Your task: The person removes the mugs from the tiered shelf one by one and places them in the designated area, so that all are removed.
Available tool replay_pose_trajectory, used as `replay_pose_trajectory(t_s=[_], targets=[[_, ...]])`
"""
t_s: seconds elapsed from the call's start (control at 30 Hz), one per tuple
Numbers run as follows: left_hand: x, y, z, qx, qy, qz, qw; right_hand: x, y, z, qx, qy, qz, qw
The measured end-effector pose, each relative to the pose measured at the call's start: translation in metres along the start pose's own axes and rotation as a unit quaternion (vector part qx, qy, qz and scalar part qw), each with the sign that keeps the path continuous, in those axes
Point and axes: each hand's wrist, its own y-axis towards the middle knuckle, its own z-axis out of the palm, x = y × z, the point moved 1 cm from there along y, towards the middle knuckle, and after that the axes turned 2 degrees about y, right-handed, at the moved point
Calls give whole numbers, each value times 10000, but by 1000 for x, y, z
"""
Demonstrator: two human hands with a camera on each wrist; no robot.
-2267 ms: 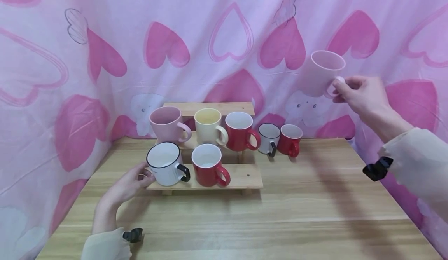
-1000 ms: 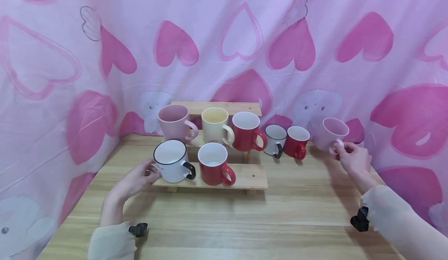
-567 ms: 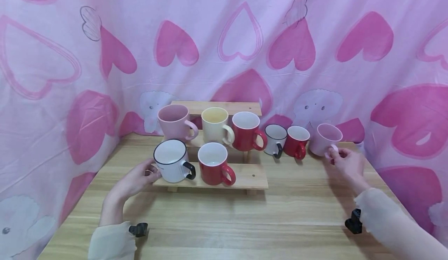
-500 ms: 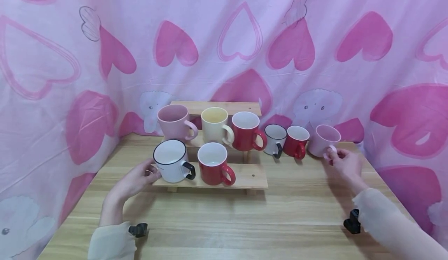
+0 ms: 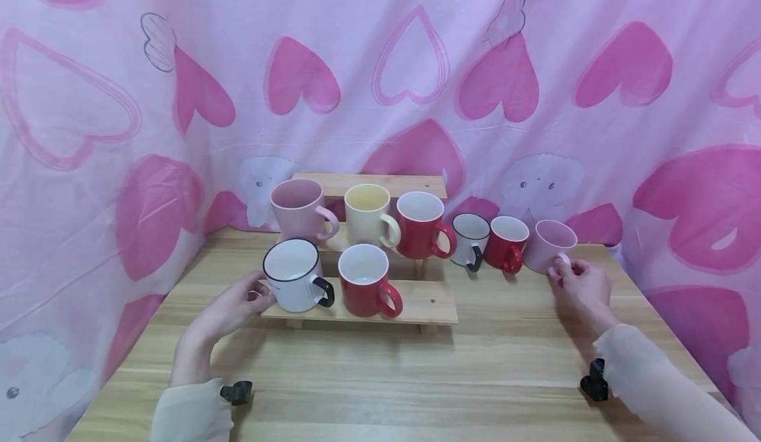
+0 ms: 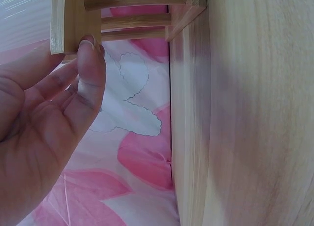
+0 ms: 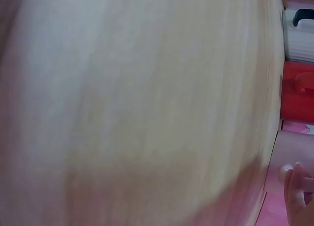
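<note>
My right hand [image 5: 586, 288] pinches the handle of a pink mug [image 5: 545, 249], which stands upright at the table's back right. In the right wrist view, the fingertips [image 7: 297, 177] meet at that handle. On the left, my left hand [image 5: 233, 308] holds the end of the lower board of a tiered wooden rack [image 5: 416, 296]; the left wrist view has thumb and fingers [image 6: 91, 64] pinching the board's end [image 6: 73, 22]. Just above that hand is a white mug [image 5: 291, 277] with a black rim and handle. Beside it on the lower board is a red mug [image 5: 361, 283].
On the middle board stand another pink mug [image 5: 295, 212], a cream mug [image 5: 365, 217] and a red mug [image 5: 419, 227]. A small white mug [image 5: 468, 240] and a small red mug [image 5: 503, 240] line the table [image 5: 404, 382] right of the rack. A heart-patterned cloth [image 5: 368, 59] hangs behind.
My right hand has lowered the pink mug from the air to the table, then shifted it left, close to the small red mug. My left hand has stayed at the board's end.
</note>
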Motion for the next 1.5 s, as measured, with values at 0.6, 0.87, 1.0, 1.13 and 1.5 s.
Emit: replay_pose_trajectory(t_s=[0.6,0.87,1.0,1.13,1.5], targets=[[-2,5,4,34,150,4,9999,6,-3,0,327,155,451,9983],[-6,5,2,85,122,-33,9999,10,-5,-6,960,-144,210,9951],[-7,4,1,76,135,-40,9999,14,-9,-12,1241,-290,-55,9918],[-4,2,0,79,165,-50,9998,21,-15,-19,1367,-460,-264,9892],[-4,-1,0,56,118,-49,9999,59,-39,-40,1186,-885,-1217,9815]])
